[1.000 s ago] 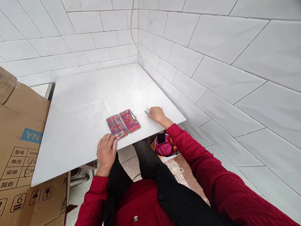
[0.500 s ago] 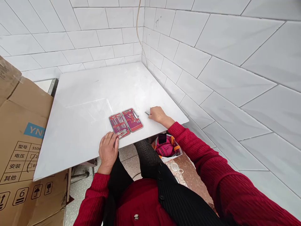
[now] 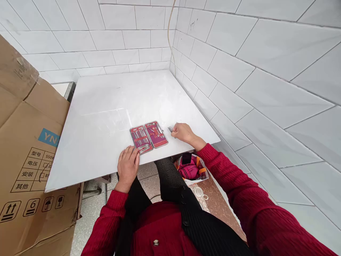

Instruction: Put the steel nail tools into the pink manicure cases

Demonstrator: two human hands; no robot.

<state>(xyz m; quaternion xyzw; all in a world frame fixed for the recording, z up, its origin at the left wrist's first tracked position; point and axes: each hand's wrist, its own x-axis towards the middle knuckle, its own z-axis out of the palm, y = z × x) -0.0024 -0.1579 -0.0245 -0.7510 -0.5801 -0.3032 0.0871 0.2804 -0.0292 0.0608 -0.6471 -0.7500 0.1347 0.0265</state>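
A manicure set case (image 3: 159,142) lies unfolded on the white tabletop (image 3: 103,96), its red and purple lining lined with several slim metal tools. My left hand (image 3: 128,163) rests at the table's front edge, fingers outstretched, its fingertips by the case's lower left corner. Right of the case, my right hand (image 3: 183,132) is closed in a pinch just above the tabletop. From its fingertips sticks a small grey and dark flat piece (image 3: 171,128), too small to make out its kind; the fingers hide part of it.
A large cardboard box (image 3: 34,142) stands against the table's left side. Tiled walls (image 3: 234,81) meet behind the table, with a thin cable (image 3: 168,32) hanging in the corner. Below the right front edge sits a bag with pink cloth (image 3: 188,171) near a white round object (image 3: 198,192).
The small piece in my right hand has turned and now shows a broader face. My left hand stays beside the case. The whole view has shifted slightly.
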